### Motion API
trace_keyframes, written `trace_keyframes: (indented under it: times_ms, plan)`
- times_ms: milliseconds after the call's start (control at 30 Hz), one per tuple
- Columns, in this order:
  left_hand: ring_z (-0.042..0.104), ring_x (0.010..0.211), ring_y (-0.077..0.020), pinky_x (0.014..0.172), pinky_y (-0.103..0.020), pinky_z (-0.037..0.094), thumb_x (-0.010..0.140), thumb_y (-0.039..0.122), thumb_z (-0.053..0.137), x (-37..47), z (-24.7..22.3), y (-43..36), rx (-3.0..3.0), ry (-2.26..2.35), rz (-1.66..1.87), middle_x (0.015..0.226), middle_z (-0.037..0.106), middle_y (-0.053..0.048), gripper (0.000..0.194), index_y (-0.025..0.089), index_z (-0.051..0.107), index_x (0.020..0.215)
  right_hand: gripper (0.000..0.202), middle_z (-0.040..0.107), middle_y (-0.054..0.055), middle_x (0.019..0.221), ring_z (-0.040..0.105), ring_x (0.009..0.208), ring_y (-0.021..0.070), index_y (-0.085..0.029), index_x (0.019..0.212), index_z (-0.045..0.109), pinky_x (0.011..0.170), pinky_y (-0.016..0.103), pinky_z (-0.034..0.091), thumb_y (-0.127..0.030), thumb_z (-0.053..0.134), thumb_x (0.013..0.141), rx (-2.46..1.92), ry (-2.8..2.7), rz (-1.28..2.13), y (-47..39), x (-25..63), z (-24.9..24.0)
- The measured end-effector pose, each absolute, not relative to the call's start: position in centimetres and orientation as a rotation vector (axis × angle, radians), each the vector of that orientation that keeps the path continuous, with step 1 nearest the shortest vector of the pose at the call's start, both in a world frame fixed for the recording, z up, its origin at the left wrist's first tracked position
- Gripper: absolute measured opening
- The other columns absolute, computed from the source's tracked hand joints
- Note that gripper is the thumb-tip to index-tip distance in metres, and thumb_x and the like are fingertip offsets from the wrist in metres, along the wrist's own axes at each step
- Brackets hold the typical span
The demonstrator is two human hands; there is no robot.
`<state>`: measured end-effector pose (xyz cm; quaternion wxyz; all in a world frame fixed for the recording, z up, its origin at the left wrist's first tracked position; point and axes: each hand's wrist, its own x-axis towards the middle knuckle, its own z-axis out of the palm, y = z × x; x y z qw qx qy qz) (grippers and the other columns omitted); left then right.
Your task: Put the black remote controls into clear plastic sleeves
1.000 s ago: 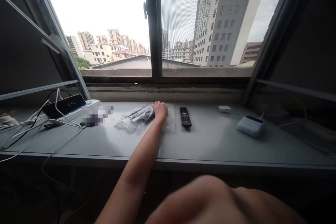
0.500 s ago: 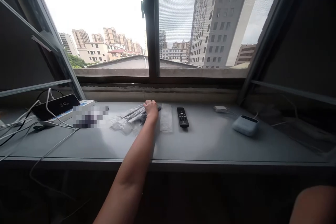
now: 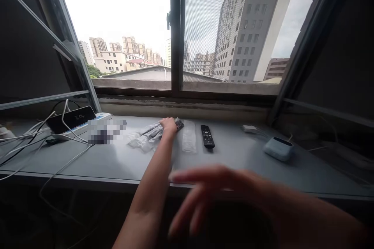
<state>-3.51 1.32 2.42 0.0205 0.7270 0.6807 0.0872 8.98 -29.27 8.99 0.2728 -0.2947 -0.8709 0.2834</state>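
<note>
My left hand (image 3: 168,125) reaches to the back of the desk, its fingers closed over a black object in clear plastic (image 3: 179,123). The object's dark end pokes out to the right of the fingers, and its kind is hard to make out. Crumpled plastic bags (image 3: 143,140) with dark contents lie just left of that hand. To its right lie a flat clear plastic sleeve (image 3: 189,138) and a black remote control (image 3: 207,137). My right hand (image 3: 216,186), somewhat blurred, hovers over the desk's front edge with its fingers apart and nothing in them.
A power strip (image 3: 102,116) with white cables and a dark phone-like device (image 3: 71,118) occupies the left. A pale blue box (image 3: 279,148) and a small white adapter (image 3: 249,128) sit at the right. Behind the desk (image 3: 117,167) is a window.
My right hand has come up from the lower right corner to above the desk's front edge. The left hand stays at the plastic-wrapped object; the view has shifted slightly.
</note>
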Motion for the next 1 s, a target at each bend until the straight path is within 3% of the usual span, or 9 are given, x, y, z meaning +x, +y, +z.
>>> trace_keyframes:
  times_ms: [67,133,233,333,433,500,633,867,1000]
  plan:
    - [0.058,0.115,-0.0324,0.089,-0.036,0.045,0.075,0.035,0.071,-3.5,2.3,1.3,2.177,2.048,0.359,0.116,0.066,-0.020,0.035,0.016,0.068,0.104,0.048,0.072,0.004,0.107,0.070,0.091,0.0196,-0.032,0.138,0.050,0.078,0.031,0.056,-0.043,0.053,0.091,-0.972,-2.250,0.665,-25.0,10.5,8.4]
    - [0.057,0.117,-0.0342,0.091,-0.039,0.045,0.075,0.030,0.071,-3.7,2.1,1.4,2.029,1.965,0.585,0.110,0.067,-0.020,0.024,0.017,0.068,0.095,0.029,0.074,0.004,0.101,0.070,0.083,0.0196,-0.028,0.116,0.065,0.071,0.030,0.056,-0.032,0.054,0.090,-1.237,-2.030,0.401,-19.6,12.5,6.2]
    - [0.053,0.121,-0.0385,0.096,-0.044,0.042,0.073,0.027,0.073,-4.8,2.0,2.0,1.760,1.872,0.975,0.104,0.067,-0.023,0.017,0.017,0.062,0.081,0.021,0.075,0.002,0.087,0.070,0.075,0.0196,-0.025,0.090,0.072,0.065,0.029,0.055,-0.015,0.054,0.082,-1.433,-1.775,0.188,-11.9,15.4,1.5]
    - [0.054,0.119,-0.0380,0.093,-0.043,0.044,0.076,0.034,0.070,-5.9,2.3,3.2,1.466,1.857,1.293,0.102,0.066,-0.022,0.022,0.019,0.054,0.076,0.022,0.075,0.000,0.081,0.069,0.071,0.0184,-0.025,0.085,0.070,0.066,0.030,0.054,-0.012,0.053,0.080,-1.503,-1.587,0.071,-8.2,17.0,-1.4]
    - [0.062,0.105,-0.0295,0.078,-0.033,0.051,0.085,0.034,0.061,-5.7,2.8,4.3,1.062,1.621,1.565,0.088,0.065,-0.014,0.019,0.020,0.050,0.077,0.021,0.073,0.001,0.090,0.067,0.076,0.0172,-0.025,0.100,0.067,0.070,0.029,0.052,-0.019,0.051,0.087,-1.344,-1.598,-0.077,-8.6,17.2,-1.9]
    - [0.065,0.082,-0.0209,0.064,-0.026,0.051,0.089,0.029,0.055,-4.8,2.9,4.6,0.860,1.376,1.572,0.077,0.061,-0.007,0.015,0.019,0.050,0.078,0.021,0.070,0.002,0.092,0.064,0.078,0.0167,-0.024,0.105,0.064,0.074,0.029,0.050,-0.023,0.048,0.091,-1.216,-1.660,-0.224,-9.9,16.8,-1.5]
    - [0.052,0.048,-0.0093,0.046,-0.017,0.046,0.092,0.023,0.049,-2.4,2.1,4.2,0.750,1.177,1.372,0.061,0.053,0.000,0.015,0.016,0.054,0.080,0.016,0.065,0.003,0.085,0.059,0.077,0.0174,-0.022,0.095,0.065,0.070,0.028,0.046,-0.024,0.049,0.092,-1.108,-1.795,-0.540,-11.6,15.8,-0.9]
    - [0.050,0.040,-0.0075,0.040,-0.015,0.046,0.093,0.015,0.048,-1.0,1.3,3.3,0.793,1.117,1.166,0.056,0.053,0.001,0.010,0.011,0.057,0.091,0.017,0.064,0.005,0.094,0.054,0.084,0.0181,-0.024,0.091,0.071,0.075,0.031,0.045,-0.025,0.054,0.093,-1.192,-1.808,-0.710,-11.0,15.2,-1.5]
    - [0.054,0.043,-0.0078,0.042,-0.014,0.047,0.095,0.015,0.044,-0.6,1.4,3.1,0.772,1.032,1.136,0.058,0.056,-0.001,0.014,0.009,0.058,0.094,0.020,0.062,0.006,0.118,0.051,0.105,0.0235,-0.028,0.091,0.074,0.084,0.037,0.043,-0.032,0.055,0.093,-1.260,-1.760,-0.792,-11.3,15.2,-1.5]
